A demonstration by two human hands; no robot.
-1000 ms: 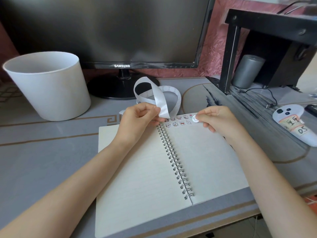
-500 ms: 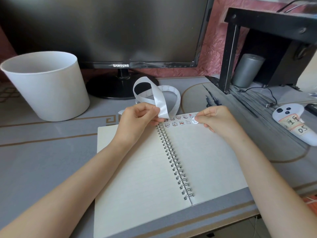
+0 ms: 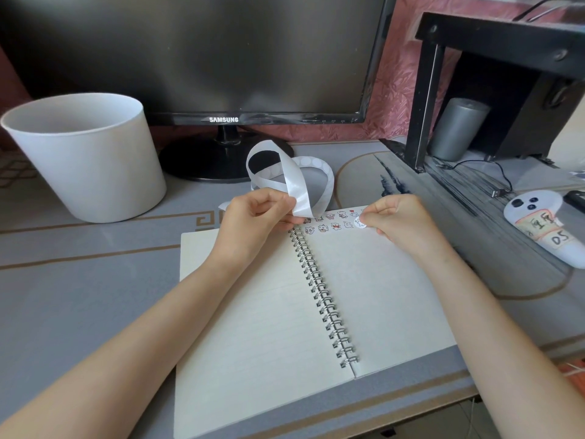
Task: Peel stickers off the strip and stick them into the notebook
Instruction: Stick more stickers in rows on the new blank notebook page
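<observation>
Lowering the small round white sticker (image 3: 360,223), pinched in the right hand (image 3: 402,223), a touch closer than a second ago onto the top right page of the open white spiral-bound notebook (image 3: 380,296), probably nearing sticking, while gripping the looped glossy white strip (image 3: 296,188) in the left hand (image 3: 253,220).

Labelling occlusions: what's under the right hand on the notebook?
A round white sticker, pinched by the right hand, over the notebook page. Page beneath the palm is hidden.
</observation>
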